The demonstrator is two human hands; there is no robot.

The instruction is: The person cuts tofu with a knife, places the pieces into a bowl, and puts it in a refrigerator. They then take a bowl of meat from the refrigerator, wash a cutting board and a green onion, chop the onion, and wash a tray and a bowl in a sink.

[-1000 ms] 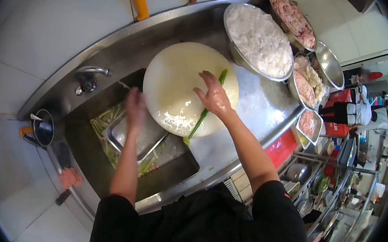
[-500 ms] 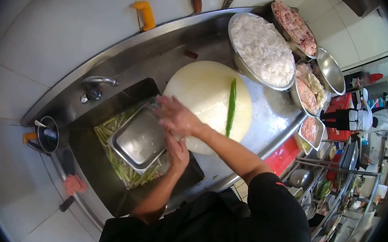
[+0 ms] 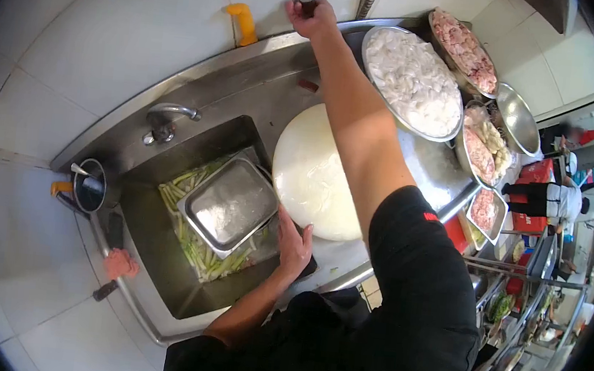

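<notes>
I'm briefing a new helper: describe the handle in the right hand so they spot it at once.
From the steel counter, look to its edge along the white wall. There, between a yellow handle and a grey handle, is the dark handle, the only one of the three with the right hand around it.

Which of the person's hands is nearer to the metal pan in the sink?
Left. The left hand is close beside the metal pan, by the round board; the right hand is farther off, at a dark handle near the wall.
</notes>
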